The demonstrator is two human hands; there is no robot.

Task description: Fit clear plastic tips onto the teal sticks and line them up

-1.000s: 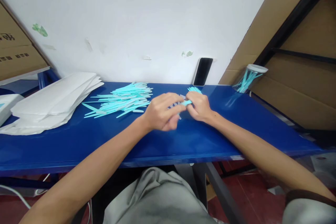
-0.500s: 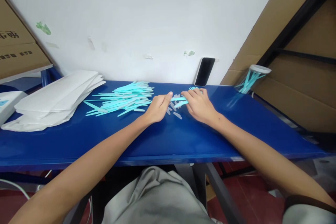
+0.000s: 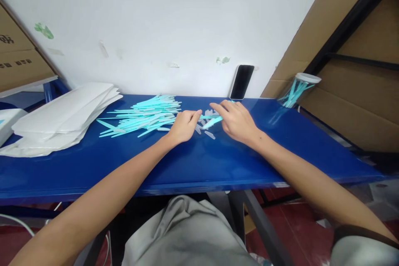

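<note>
My left hand is closed, thumb pressed on its fingers, around a slim turquoise eyebrow razor that points right. My right hand is just to the right, its index finger stretched out over the razors. A second turquoise razor with a pale covered end comes out from under its thumb side; the grip itself is partly hidden. Below and between both hands lie loose translucent blade caps. To the left of my left hand spreads a large pile of turquoise razors, many with pale ends.
On the blue table, white paper bags lie stacked at left. A phone leans on the wall. At the right back stands a clear jar with several turquoise sticks. Cardboard boxes stand at left.
My right index finger has lifted and straightened off the razor held by my left hand. The pale-ended razor under my right hand has turned slightly. The whole view has shifted a little.
</note>
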